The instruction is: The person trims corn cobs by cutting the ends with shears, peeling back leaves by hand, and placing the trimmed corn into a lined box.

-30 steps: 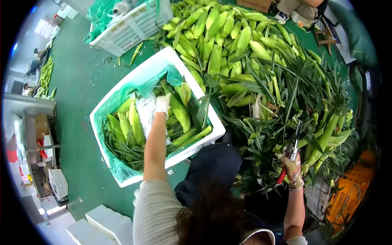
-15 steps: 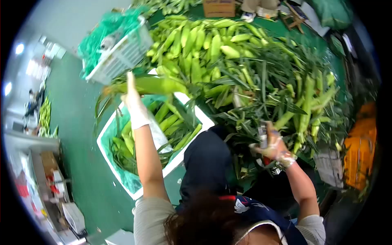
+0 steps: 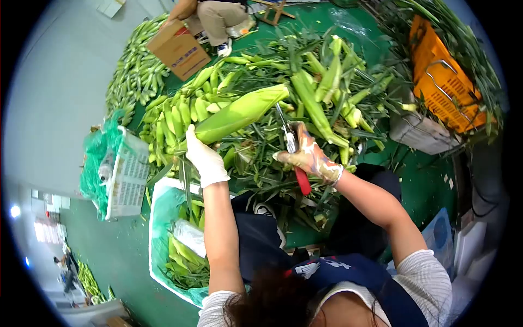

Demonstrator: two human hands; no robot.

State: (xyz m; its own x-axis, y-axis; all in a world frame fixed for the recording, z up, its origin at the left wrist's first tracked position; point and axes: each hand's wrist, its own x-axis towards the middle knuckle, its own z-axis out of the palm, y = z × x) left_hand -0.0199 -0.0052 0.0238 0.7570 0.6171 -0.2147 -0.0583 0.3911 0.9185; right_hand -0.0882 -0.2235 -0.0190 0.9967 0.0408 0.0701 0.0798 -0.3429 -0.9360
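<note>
1. 1 ear (image 3: pixel 239 115) slants from lower left to upper right, its far end by the shears (image 3: pixel 291 143); I can't tell whether they touch.
2. I see lettering on the box (image 3: pixel 177 50), too small to read.
3. The ear extends over the pile (image 3: pixel 173 121) from the left hand (image 3: pixel 206 159), gripping its near end.
4. The right hand (image 3: pixel 310 155) holds the shears.

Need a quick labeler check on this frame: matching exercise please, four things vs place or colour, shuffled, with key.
Things:
1. Large corn ear
2. Red-handled tool
3. Cardboard box
4. Wire-handled crate

Place or colour:
A. beside the other person's legs
B. orange
C. in the left hand
D. in the right hand

Pairs: 1-C, 2-D, 3-A, 4-B
</note>
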